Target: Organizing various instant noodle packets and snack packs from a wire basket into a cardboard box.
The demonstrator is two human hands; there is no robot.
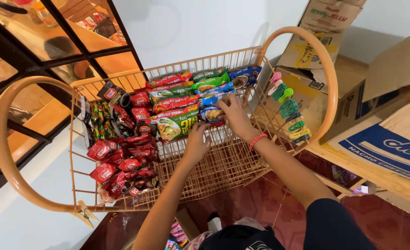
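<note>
One wire rack (223, 166), peach-coloured, two hooped ends. Two hands in view: left hand (196, 142), right hand (235, 115). One red bracelet (257, 139) on right wrist. Green noodle packets (177, 126): about four showing. Blue packets (235, 83): about three. Red packets (172, 103) in back rows: about five. Small red sachets (121, 162) on left: heaped, overlapping, too many to count surely. Clothes pegs (288, 109) clipped on right side of rack: about nine, one pink, rest green and blue. One wooden peg (85, 213) at rack's bottom corner. Cardboard boxes (330, 92): at least four.
</note>
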